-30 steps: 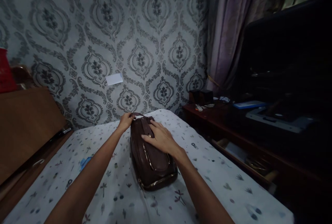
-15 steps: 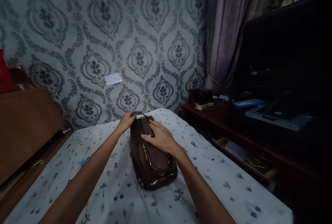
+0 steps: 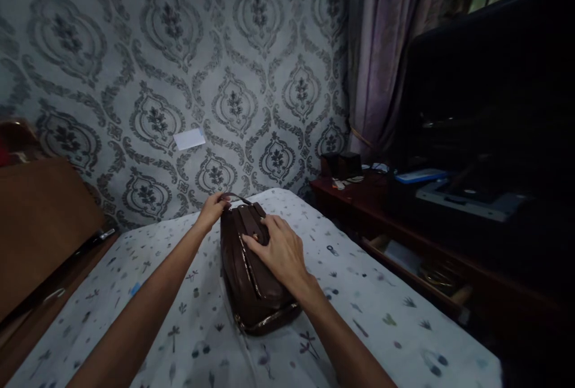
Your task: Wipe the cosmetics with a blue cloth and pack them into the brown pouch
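Note:
A dark brown leather bag (image 3: 238, 256) with metallic zippers lies on a white patterned sheet (image 3: 197, 328). At its far left corner, my left hand (image 3: 212, 211) has its fingers closed round the base of the thin carry handle. My right hand (image 3: 282, 250) rests on the upper right part of the bag, thumb and fingers apart, the palm over the front pocket. The bag's right side is partly hidden beneath that hand.
A dark red desk (image 3: 323, 187) along the right holds a blue-edged item (image 3: 420, 176) and small dark boxes (image 3: 340, 165); its drawer (image 3: 417, 268) is pulled out. A brown board (image 3: 45, 220) stands at left, before patterned wallpaper.
My right hand has shifted slightly down and right over the bag, its fingers more bent. The bag is turned a little, and the whole view has shifted slightly.

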